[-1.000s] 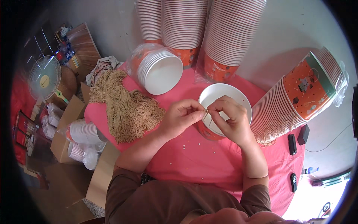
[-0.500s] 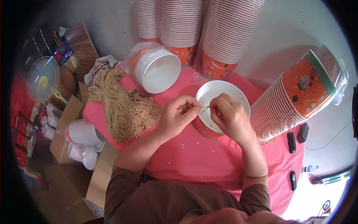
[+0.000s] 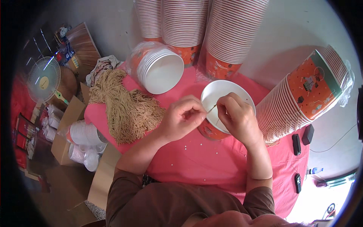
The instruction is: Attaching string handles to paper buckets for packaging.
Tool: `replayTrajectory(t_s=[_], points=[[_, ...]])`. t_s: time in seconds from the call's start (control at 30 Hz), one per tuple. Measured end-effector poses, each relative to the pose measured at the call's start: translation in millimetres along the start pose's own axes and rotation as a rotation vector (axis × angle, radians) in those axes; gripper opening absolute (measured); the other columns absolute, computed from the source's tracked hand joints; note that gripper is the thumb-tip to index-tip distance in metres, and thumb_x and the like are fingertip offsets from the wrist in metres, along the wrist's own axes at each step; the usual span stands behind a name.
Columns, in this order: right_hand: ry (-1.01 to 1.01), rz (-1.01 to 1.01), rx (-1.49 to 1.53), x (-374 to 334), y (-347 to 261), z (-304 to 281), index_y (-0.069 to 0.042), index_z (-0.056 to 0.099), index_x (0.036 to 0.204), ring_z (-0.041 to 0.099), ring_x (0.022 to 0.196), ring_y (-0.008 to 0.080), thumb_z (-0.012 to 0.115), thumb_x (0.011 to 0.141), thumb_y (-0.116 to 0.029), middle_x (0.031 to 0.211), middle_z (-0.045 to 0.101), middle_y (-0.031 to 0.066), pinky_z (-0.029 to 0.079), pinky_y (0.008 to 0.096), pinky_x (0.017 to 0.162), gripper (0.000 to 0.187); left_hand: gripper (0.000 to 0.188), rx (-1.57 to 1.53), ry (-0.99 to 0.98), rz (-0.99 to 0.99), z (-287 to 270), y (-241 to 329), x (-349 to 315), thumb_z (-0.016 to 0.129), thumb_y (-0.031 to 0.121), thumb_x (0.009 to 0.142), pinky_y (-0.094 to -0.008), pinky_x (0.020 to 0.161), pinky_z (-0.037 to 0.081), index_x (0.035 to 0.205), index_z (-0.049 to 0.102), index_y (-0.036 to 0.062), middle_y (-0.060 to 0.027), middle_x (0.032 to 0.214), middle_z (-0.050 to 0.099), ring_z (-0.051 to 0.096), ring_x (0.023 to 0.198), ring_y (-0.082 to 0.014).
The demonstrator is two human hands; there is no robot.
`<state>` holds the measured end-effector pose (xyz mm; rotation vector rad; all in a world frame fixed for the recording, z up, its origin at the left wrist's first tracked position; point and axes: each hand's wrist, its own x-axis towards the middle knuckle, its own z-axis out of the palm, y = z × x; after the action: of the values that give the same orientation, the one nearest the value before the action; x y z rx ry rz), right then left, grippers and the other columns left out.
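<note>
A short tan cord (image 3: 211, 109) stretches between my two hands, over the near left rim of a paper bucket (image 3: 213, 132) with a white inside and orange printed outside. My left hand (image 3: 184, 117) pinches one end between thumb and forefinger, left of the bucket. Above the bucket's opening, my right hand (image 3: 236, 117) is closed on the cord's other part, its fingertips curled in. A thin strand hangs down inside the bucket below the right hand. Left of my left hand lies a big bundle of tan cords (image 3: 130, 113) on the pink tablecloth (image 3: 204, 162).
Tall stacks of paper buckets (image 3: 185, 26) in plastic stand at the back. A shorter stack (image 3: 164, 72) lies tilted at the left. Another long stack (image 3: 283, 109) leans at the right, beside small black devices (image 3: 296, 144). An open cardboard box (image 3: 100, 178) stands left.
My hands have shifted slightly, and the cord between them now slants up to the right. The left fingers have opened into a looser pinch. The bucket has moved slightly right.
</note>
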<state>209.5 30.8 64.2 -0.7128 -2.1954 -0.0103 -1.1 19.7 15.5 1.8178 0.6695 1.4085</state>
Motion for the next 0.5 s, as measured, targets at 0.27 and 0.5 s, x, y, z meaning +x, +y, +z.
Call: replayTrajectory(t_s=[0.27, 0.5], points=[[-0.039, -0.08, 0.021, -1, -17, -1, -0.002, 0.061, 0.096, 0.067, 0.071, 0.0305, 0.073, 0.079, -0.001, 0.086, 0.062, 0.0113, 0.054, 0.0409, 0.059, 0.021, 0.007, -0.155, 0.061, -0.103, 6, -2, -2, 0.069, 0.003, 0.092, -0.0208, 0.067, 0.045, 0.098, 0.065, 0.0005, -0.0011, 0.094, 0.062, 0.056, 0.079, -0.0038], [-0.055, -0.048, 0.04, 0, -19, 0, -0.003, 0.064, 0.096, 0.067, 0.073, 0.0298, 0.073, 0.078, 0.003, 0.087, 0.065, 0.0103, 0.053, 0.041, 0.06, 0.02, 0.004, -0.125, 0.025, -0.091, 3, 6, -1, 0.066, 0.0, 0.092, -0.0215, 0.066, 0.047, 0.095, 0.064, 0.0002, -0.0001, 0.088, 0.061, 0.058, 0.075, -0.0049]])
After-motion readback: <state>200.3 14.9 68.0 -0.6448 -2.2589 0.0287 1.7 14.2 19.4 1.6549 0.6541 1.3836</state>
